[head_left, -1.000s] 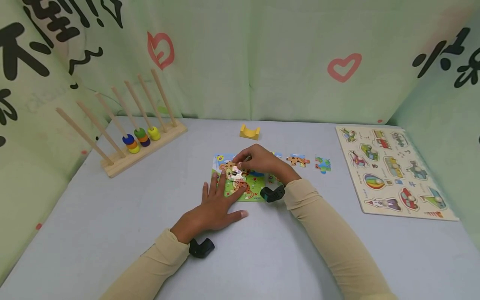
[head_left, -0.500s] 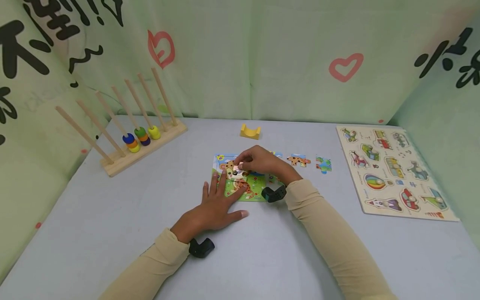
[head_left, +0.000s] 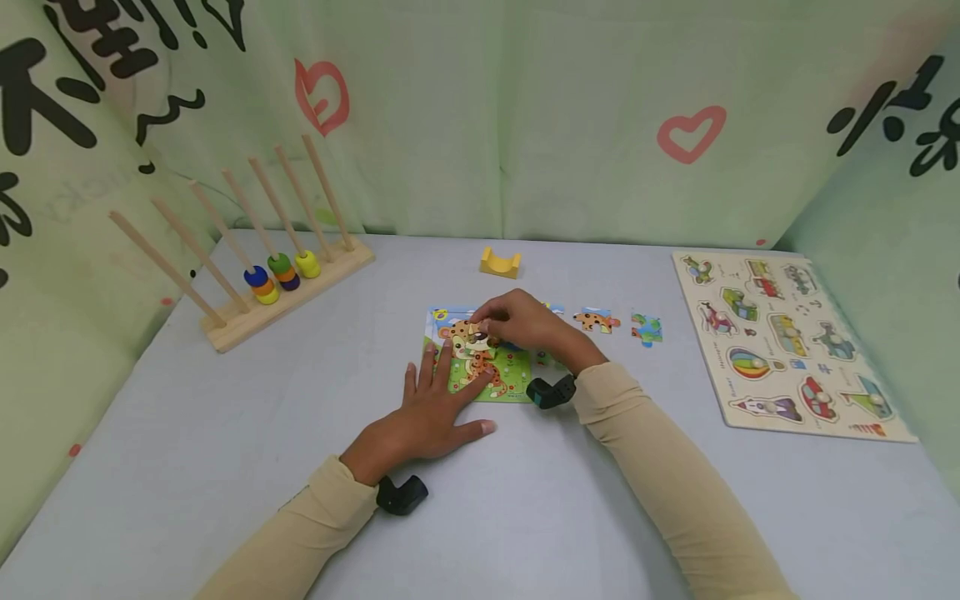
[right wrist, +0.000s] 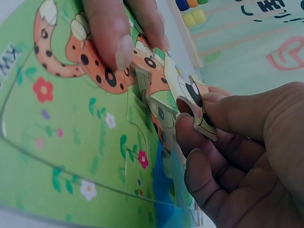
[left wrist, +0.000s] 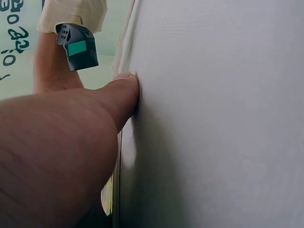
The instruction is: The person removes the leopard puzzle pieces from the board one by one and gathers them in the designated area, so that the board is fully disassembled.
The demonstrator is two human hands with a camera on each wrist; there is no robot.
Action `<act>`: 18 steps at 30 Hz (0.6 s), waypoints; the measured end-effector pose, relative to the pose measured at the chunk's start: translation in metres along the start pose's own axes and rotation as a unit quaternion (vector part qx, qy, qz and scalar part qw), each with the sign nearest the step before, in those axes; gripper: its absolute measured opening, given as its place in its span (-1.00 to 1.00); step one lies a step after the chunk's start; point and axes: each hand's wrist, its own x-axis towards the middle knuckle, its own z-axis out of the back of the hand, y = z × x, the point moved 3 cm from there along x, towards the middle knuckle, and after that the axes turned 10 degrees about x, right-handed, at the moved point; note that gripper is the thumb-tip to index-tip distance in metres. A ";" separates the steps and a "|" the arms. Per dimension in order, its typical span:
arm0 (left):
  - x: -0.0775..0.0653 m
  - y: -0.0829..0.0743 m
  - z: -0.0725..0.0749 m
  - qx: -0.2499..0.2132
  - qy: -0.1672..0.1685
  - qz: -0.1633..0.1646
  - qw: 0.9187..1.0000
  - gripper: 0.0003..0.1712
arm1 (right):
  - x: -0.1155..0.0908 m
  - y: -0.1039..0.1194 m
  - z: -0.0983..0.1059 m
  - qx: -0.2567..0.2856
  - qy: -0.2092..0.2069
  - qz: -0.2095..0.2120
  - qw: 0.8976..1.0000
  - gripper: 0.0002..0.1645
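Observation:
A colourful jigsaw puzzle (head_left: 516,382) with a spotted cartoon leopard on green grass lies mid-table. My left hand (head_left: 429,423) rests on its left side, fingers spread, and the fingertips (right wrist: 111,45) press near the leopard's body in the right wrist view. Thumb and fingers of my right hand (head_left: 519,321) pinch a puzzle piece (right wrist: 186,91) showing part of the leopard's face. That piece is tilted, its lower edge close over the puzzle's upper part. In the left wrist view the left thumb (left wrist: 126,92) lies along the table.
Loose puzzle pieces lie right of the puzzle, among them a spotted one (head_left: 597,321) and a blue-green one (head_left: 647,329). Behind stands a yellow curved block (head_left: 500,263). A wooden peg rack (head_left: 330,275) with coloured beads is at left, a picture board (head_left: 757,333) at right.
The puzzle piece in my right hand has turned a little, so its pale glare has gone and the leopard's face shows. The right hand has shifted slightly right; the left stays put.

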 end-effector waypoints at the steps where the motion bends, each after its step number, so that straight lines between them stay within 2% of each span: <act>1: 0.000 0.000 0.000 -0.001 -0.001 0.000 1.000 -0.17 | -0.001 0.000 0.001 0.000 -0.006 0.002 1.000 -0.71; 8: 0.000 -0.001 0.001 0.004 0.003 0.005 1.000 -0.18 | -0.008 -0.002 0.010 -0.009 -0.041 0.022 0.999 -0.73; 18: 0.002 -0.001 0.000 0.003 0.008 0.013 1.000 -0.19 | -0.017 -0.014 0.026 -0.008 -0.074 -0.008 0.997 -0.71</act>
